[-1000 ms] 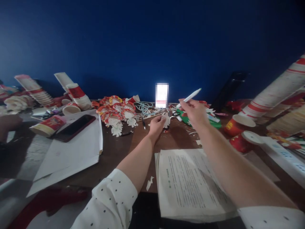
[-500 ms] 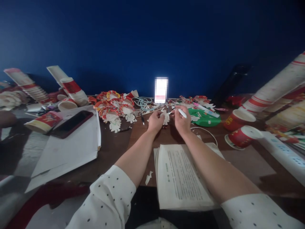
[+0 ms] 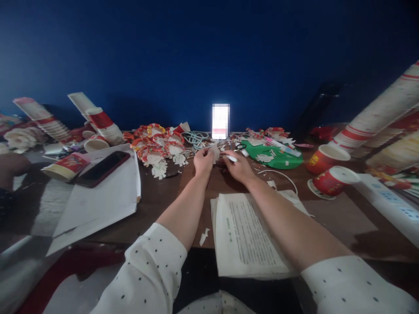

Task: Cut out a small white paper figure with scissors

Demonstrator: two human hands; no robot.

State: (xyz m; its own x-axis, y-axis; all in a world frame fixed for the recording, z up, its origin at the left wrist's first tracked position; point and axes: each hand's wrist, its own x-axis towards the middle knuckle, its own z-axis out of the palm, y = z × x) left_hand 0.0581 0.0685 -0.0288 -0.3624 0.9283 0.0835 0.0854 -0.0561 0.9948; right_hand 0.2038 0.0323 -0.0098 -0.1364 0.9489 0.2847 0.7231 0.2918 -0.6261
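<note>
My left hand [image 3: 203, 163] is closed on a small white paper cutout [image 3: 215, 152] with jagged edges, held just above the brown table. To its right, my right hand [image 3: 238, 166] is closed around a white pen-shaped tool [image 3: 232, 158]. Its fingertips are at the cutout's right edge, and the tool's tip is hidden by the fingers. Left of my hands lies a pile of red, white and yellow paper pieces [image 3: 157, 144]. A round green mat [image 3: 281, 162] with white cutouts and pens on it is at the right.
A lit phone [image 3: 220, 122] stands by the blue wall. Printed sheets [image 3: 248, 235] lie under my right forearm. Red paper cups [image 3: 334, 181] and a power strip [image 3: 389, 205] are right. A dark phone [image 3: 104, 169] rests on white papers [image 3: 114, 205]; another person's arm [image 3: 13, 168] shows far left.
Both hands have shifted slightly left with the cutout. My right hand has turned lower and closer to it, and the white tool now points more toward the left hand.
</note>
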